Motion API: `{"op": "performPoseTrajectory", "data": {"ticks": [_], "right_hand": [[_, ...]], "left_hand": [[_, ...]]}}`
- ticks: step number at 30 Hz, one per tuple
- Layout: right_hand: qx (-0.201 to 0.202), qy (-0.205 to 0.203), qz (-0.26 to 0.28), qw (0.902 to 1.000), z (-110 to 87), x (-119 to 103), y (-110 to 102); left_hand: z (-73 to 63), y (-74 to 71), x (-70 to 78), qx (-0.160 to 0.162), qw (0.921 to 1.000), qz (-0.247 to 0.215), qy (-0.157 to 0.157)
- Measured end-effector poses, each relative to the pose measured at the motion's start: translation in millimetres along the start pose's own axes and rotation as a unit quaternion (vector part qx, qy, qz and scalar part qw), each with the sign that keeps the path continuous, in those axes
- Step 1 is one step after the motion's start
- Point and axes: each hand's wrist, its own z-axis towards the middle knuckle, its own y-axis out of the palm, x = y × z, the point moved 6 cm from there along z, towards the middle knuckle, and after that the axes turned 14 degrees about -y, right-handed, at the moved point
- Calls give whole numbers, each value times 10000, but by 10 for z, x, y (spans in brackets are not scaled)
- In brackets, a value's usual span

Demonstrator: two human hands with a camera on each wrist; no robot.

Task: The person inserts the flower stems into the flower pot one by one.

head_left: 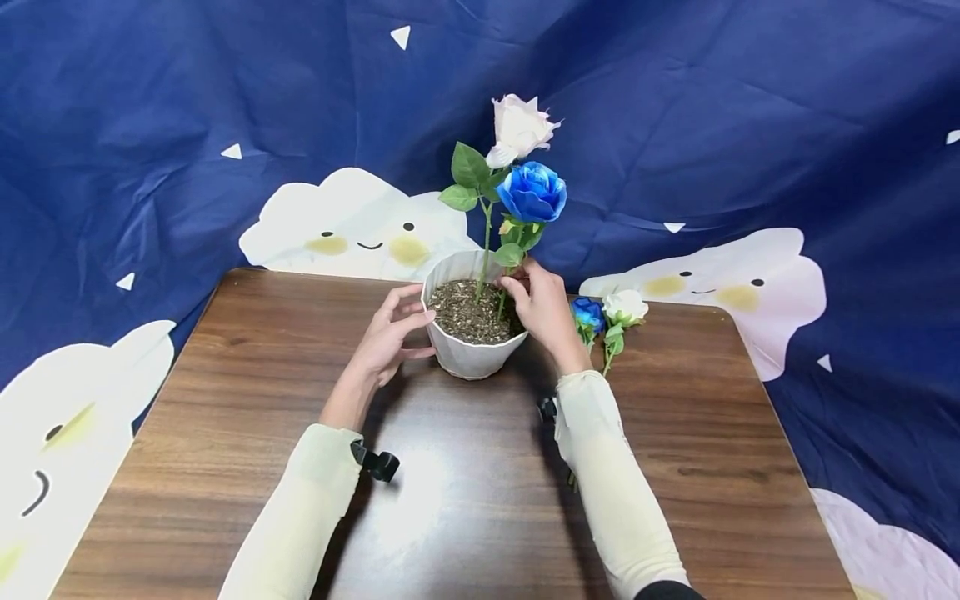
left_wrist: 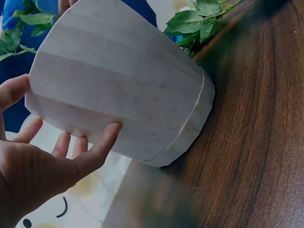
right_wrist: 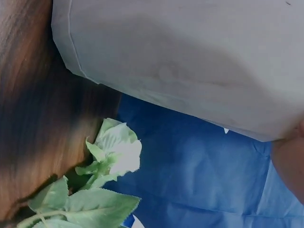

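Observation:
A white faceted flowerpot (head_left: 472, 357) filled with brown soil (head_left: 468, 312) stands on the table. A pale pink rose (head_left: 521, 129) and a blue rose (head_left: 532, 193) rise upright from the soil. My left hand (head_left: 386, 337) rests spread fingertips against the pot's left side; in the left wrist view, the fingers (left_wrist: 97, 149) touch the wall near the rim. Reaching over the right rim, my right hand (head_left: 547, 308) pinches the blue rose's stem low down, close above the soil. Only an edge of this hand shows in the right wrist view.
To the right of the pot lie a white rose (head_left: 625, 307) and another blue rose (head_left: 587, 314), their stems partly hidden by my right forearm. The wooden table (head_left: 450, 517) ends just behind the pot, where a dark blue cloth (head_left: 675, 108) with clouds hangs.

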Motion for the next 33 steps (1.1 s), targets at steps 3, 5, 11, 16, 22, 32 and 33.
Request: {"op": "performPoseTrajectory", "data": {"ticks": [3,5,11,16,22,32,33], "right_hand": [[237,205,504,9982,-22,18,-21],[512,340,1032,9928,-55,46,-38],[1411,309,2321,9619,-170,135,-173],[1765,200,2227,9586,-255,192,-344],[2086,481,2449,9456,-409,331,-497],[2385,1681,2785,9150,-821,650,-702],[2480,1759,2819,9100,-864,682,-731]], "left_hand": [[-9,3,5,24,10000,-14,-39],[-10,13,-4,12,10000,-22,-55],[-4,27,-20,-1,10000,-25,-47],[-4,8,-15,37,10000,-45,-30],[-8,-11,-17,64,10000,-72,-18],[-32,14,-2,24,10000,-38,2],[-31,14,-4,22,10000,-30,-3]]}}
